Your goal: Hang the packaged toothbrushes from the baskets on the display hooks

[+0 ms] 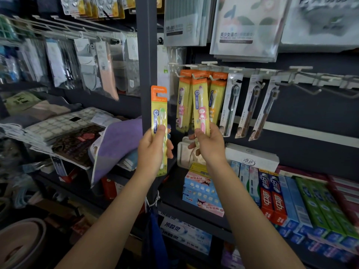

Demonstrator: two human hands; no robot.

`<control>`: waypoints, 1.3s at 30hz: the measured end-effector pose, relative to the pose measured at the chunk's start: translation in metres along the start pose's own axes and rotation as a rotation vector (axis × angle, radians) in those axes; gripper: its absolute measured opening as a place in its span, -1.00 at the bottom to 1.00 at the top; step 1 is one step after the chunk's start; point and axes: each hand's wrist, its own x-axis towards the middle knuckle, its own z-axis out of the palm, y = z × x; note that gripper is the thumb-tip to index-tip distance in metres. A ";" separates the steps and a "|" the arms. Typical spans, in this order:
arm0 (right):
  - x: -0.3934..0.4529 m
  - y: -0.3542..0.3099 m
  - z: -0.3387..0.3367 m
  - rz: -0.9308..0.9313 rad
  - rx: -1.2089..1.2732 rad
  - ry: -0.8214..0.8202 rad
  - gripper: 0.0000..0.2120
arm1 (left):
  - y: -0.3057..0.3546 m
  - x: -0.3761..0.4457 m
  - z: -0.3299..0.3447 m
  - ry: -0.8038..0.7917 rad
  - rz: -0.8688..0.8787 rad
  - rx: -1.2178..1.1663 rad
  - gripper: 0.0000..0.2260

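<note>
Our left grip [155, 146] is curled around a green toothbrush pack [159, 121] and holds it upright in front of the dark shelf post [146, 55]. Our right grip [207, 144] pinches the bottom of a pink toothbrush pack [201, 105]. The top of that pack is up at a white hook [196, 75], just beside other yellow packs [182, 105] hanging there. Toothpaste boxes [275, 200] lie on the shelf below.

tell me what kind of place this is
Most likely a small shop's toiletries aisle. Packaged toothbrushes hang on display hooks, boxed toothpaste is stacked on the shelf below, and the left hand holds another toothbrush pack ready to hang.
</note>
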 end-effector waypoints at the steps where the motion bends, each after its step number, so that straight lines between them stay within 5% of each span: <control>1: 0.003 0.001 0.001 0.013 0.011 0.012 -0.88 | -0.001 0.001 0.001 -0.008 -0.003 0.003 -0.76; 10: 0.002 0.015 0.010 0.181 0.025 -0.168 -0.70 | -0.008 0.008 0.004 -0.029 -0.057 0.046 -0.75; 22: 0.005 0.033 0.002 0.372 0.129 -0.060 -0.58 | -0.005 0.011 0.001 -0.149 -0.168 -0.011 -0.87; 26: -0.013 0.035 -0.005 0.289 0.209 -0.007 -0.74 | -0.016 0.010 0.006 -0.131 -0.189 0.000 -0.87; 33: -0.037 0.024 -0.019 0.068 0.001 -0.371 -0.82 | -0.011 0.003 0.018 -0.219 -0.215 -0.054 -0.88; 36: -0.039 0.021 -0.022 0.068 0.138 -0.330 -0.84 | -0.009 0.004 0.020 -0.194 -0.101 0.050 -0.87; 39: -0.035 0.013 -0.025 0.027 0.201 -0.191 -0.82 | -0.008 0.014 0.013 -0.049 0.243 0.311 -0.93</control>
